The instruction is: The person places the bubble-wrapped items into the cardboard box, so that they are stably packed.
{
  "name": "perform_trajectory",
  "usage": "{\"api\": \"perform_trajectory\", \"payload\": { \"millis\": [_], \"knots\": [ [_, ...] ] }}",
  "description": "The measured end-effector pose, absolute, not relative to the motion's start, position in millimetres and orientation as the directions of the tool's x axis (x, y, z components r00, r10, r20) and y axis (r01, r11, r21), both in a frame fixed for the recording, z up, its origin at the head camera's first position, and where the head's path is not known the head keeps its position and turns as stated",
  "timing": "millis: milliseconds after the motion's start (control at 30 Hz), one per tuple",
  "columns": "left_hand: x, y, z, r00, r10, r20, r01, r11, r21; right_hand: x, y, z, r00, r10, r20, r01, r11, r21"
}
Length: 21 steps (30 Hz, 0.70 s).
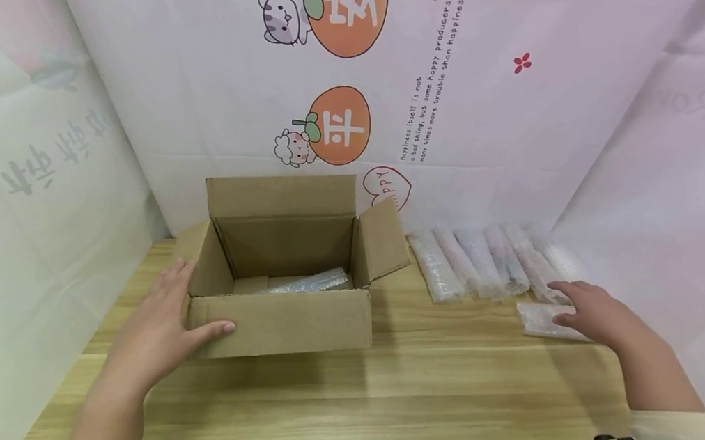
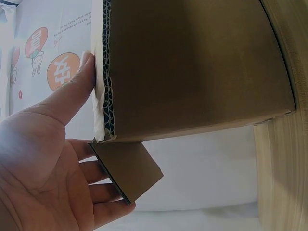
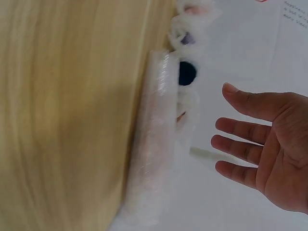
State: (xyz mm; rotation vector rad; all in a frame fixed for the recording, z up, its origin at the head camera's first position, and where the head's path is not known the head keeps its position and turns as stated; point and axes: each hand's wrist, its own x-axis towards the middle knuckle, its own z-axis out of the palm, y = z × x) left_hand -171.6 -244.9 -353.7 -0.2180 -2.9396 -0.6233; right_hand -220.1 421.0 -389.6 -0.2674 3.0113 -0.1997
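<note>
My left hand rests at the near left corner of an open cardboard box. Its thumb lies along the front flap, while the other fingers reach over the left side flap. Inside the box, a bubble-wrapped item shows partly above the front edge. Over on the right, my right hand hovers above a bubble-wrapped roll lying crosswise and overlaps its right end. In the right wrist view, the right hand's fingers are loosely extended, with nothing between them, apart from the roll.
Several more bubble-wrapped rolls lie side by side at the back right of the wooden table. Printed white cloth hangs behind and on both sides. The box's right flap sticks out toward the rolls.
</note>
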Motion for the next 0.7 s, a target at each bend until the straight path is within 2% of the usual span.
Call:
{"api": "perform_trajectory", "payload": {
  "millis": [267,700],
  "knots": [
    [-170.6,-244.9,-352.2,-0.984,0.115,0.139,0.161,0.906,0.392,-222.3,442.1,-409.0,-0.978,-0.187,-0.093,-0.175,0.977,-0.125],
    [-170.9,-245.2,-353.2,-0.983,0.119,0.143,0.167,0.906,0.390,-221.2,447.4,-421.6,-0.980,-0.183,-0.073,-0.174,0.979,-0.107]
  ]
}}
